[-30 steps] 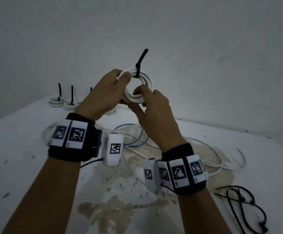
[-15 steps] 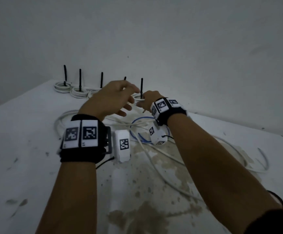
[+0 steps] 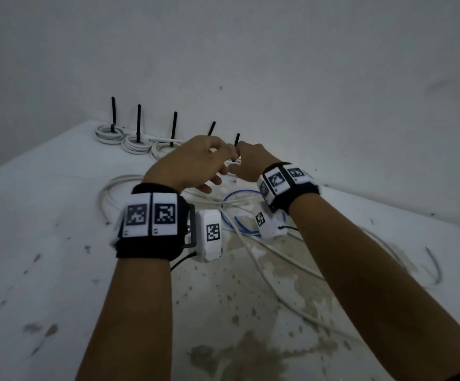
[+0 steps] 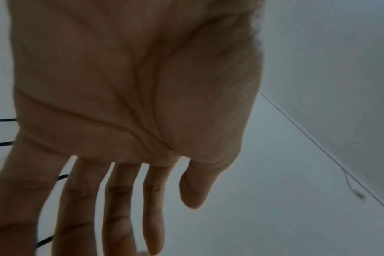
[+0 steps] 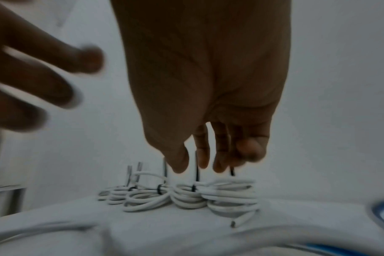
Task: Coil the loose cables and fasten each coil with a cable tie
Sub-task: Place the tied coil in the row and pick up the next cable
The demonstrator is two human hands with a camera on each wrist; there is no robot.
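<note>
The big white bench (image 3: pixel 44 243) holds everything, and it sits right against a wall. It has brown stains in the middle.

Long loose cables (image 3: pixel 264 268) lie in a messy tangle across the middle of the bench, white ones and a blue cable (image 3: pixel 239 193). I think they are still waiting to be wound up.

At the back edge stands a row of white coils (image 3: pixel 138 144). Each one has a black cable tie (image 3: pixel 139 119) with its tail sticking straight up. They sit side by side, touching, probably so the done ones stay out of the way of the tangle.

The newest coil (image 5: pixel 230 195) is at the right end of the row, resting on the bench. The right hand (image 3: pixel 250 163) hangs just above it. Its fingers (image 5: pixel 203 155) point down close together, right at the tie tail (image 5: pixel 231 172). I cannot tell if they pinch the tail or just touch it. My guess is the hand is setting this coil in place.

The left hand (image 3: pixel 193 163) floats beside the right one and holds nothing. Its fingers (image 4: pixel 118 207) are spread and loose.

The head view shows the whole bench and the tangle, but the hands hide the newest coil. The right wrist view shows that coil up close, with its cut end (image 5: pixel 235 223) poking out. The left wrist view shows the empty open palm, which the head view cannot see.
</note>
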